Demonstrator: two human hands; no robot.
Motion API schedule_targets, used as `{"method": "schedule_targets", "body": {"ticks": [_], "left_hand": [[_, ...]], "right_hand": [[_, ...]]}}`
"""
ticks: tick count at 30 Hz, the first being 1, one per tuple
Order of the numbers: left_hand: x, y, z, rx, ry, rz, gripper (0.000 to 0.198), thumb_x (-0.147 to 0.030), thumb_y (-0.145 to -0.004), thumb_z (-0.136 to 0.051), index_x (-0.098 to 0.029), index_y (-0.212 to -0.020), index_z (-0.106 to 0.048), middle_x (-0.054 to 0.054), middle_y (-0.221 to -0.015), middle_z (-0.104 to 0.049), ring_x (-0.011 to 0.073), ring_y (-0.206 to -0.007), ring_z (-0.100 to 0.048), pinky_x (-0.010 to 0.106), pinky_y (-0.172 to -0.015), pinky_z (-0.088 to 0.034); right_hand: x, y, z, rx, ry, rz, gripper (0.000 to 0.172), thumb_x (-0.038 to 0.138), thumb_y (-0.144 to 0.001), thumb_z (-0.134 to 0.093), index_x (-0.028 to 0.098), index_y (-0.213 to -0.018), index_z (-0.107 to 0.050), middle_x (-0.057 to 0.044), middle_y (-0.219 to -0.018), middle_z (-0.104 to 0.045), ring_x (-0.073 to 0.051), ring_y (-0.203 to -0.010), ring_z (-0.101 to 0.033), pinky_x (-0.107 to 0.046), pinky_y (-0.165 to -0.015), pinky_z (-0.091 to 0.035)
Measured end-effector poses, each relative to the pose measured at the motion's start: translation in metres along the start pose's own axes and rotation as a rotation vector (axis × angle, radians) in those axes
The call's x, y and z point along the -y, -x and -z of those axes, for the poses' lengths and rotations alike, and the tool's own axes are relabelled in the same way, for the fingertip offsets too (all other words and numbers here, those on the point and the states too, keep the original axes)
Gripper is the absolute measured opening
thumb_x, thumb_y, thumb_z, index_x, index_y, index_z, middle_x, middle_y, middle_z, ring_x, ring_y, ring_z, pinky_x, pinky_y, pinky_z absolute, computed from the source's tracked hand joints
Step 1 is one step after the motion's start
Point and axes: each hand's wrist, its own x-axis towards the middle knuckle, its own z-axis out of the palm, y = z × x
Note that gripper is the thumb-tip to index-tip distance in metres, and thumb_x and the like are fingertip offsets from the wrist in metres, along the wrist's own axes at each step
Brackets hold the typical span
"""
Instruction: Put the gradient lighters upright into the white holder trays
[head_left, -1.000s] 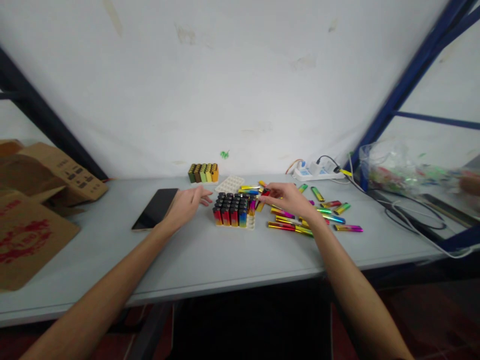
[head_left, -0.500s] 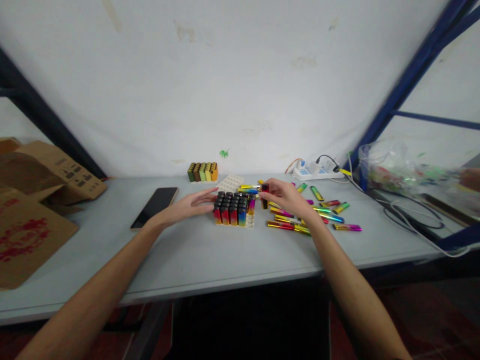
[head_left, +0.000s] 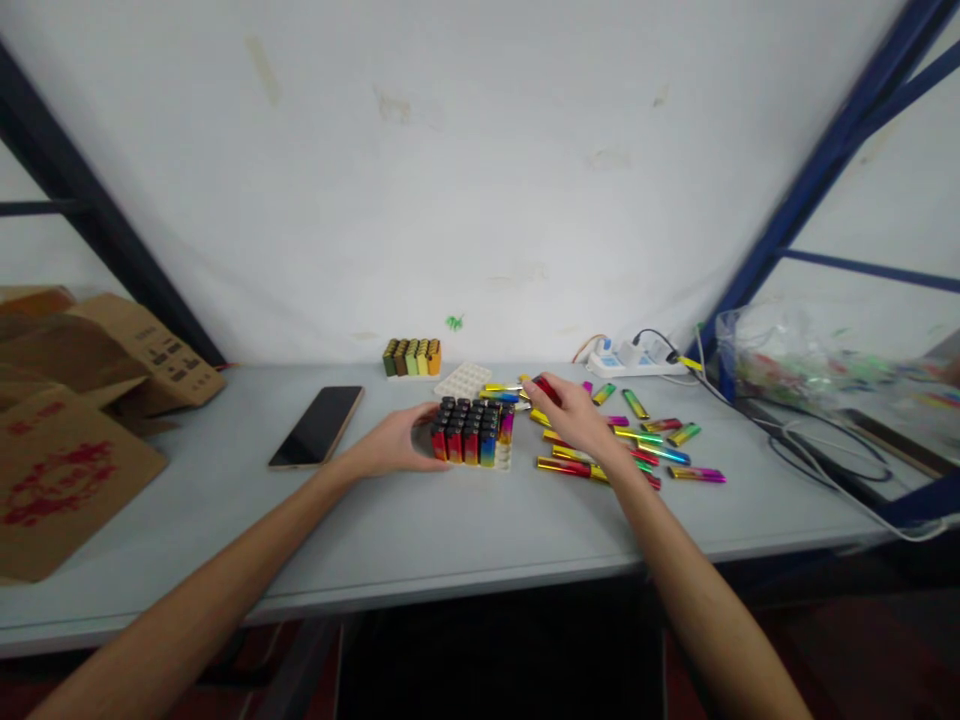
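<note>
My left hand (head_left: 394, 440) is curved round the left end of a white tray (head_left: 504, 462) packed with upright lighters (head_left: 471, 445). Their caps are black and their bodies shiny red, blue and yellow. A few holes show at the tray's right end. Just right of the tray, my right hand (head_left: 570, 410) pinches a red lighter (head_left: 547, 390), partly covered by the fingers. Around and under that hand lie loose metallic lighters (head_left: 562, 466) in mixed colours. Behind the filled tray rests another white tray (head_left: 463, 380), with rows of holes.
A second block of green, brown and yellow lighters (head_left: 412, 358) stands by the wall. A phone (head_left: 318, 427) lies left of my left hand, with cardboard boxes (head_left: 82, 450) farther left. At the back right are a power strip (head_left: 634, 358), cables and a plastic bag (head_left: 772, 345).
My left hand has closed in on the tray's left end. My right hand still holds the lighter, which has turned from upright to slanted. The view has shifted slightly.
</note>
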Motion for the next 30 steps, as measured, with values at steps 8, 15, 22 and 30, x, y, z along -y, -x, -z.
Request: {"method": "schedule_targets", "body": {"ticks": [8, 15, 22, 30], "left_hand": [[-0.006, -0.006, -0.014, -0.091, -0.111, -0.026, 0.087, -0.063, -0.064, -0.085, -0.016, -0.134, -0.062, 0.015, -0.13, -0.069, 0.0373, -0.117, -0.066, 0.048, -0.107, -0.051], [-0.003, -0.006, -0.01, -0.051, -0.111, -0.064, 0.076, -0.063, -0.064, -0.084, -0.016, -0.122, -0.07, 0.018, -0.134, -0.064, 0.0383, -0.126, -0.059, 0.05, -0.114, -0.045], [-0.004, -0.009, -0.008, -0.031, -0.125, -0.081, 0.07, -0.061, -0.065, -0.085, -0.016, -0.117, -0.073, 0.016, -0.128, -0.068, 0.0369, -0.121, -0.062, 0.048, -0.11, -0.047], [0.0, -0.007, -0.001, -0.019, -0.133, -0.065, 0.073, -0.062, -0.06, -0.086, -0.016, -0.115, -0.075, 0.017, -0.132, -0.068, 0.0383, -0.123, -0.062, 0.047, -0.112, -0.046]], "right_hand": [[-0.001, -0.001, -0.001, -0.085, 0.079, -0.105, 0.047, 0.048, -0.096, -0.047, 0.022, -0.059, -0.035, 0.004, -0.055, -0.032, -0.012, -0.054, -0.034, -0.029, -0.055, -0.021], [-0.002, -0.001, -0.002, -0.078, 0.093, -0.108, 0.039, 0.038, -0.093, -0.048, 0.022, -0.06, -0.037, 0.004, -0.055, -0.035, -0.012, -0.054, -0.038, -0.028, -0.056, -0.021], [-0.004, -0.002, -0.001, -0.088, 0.074, -0.086, 0.045, 0.056, -0.099, -0.048, 0.022, -0.071, -0.044, 0.004, -0.06, -0.044, -0.014, -0.06, -0.043, -0.029, -0.059, -0.029], [-0.012, -0.002, 0.003, 0.074, 0.092, 0.156, 0.039, 0.052, -0.103, -0.047, 0.021, -0.084, -0.06, -0.007, -0.088, -0.063, -0.022, -0.089, -0.059, -0.033, -0.08, -0.044]]}}
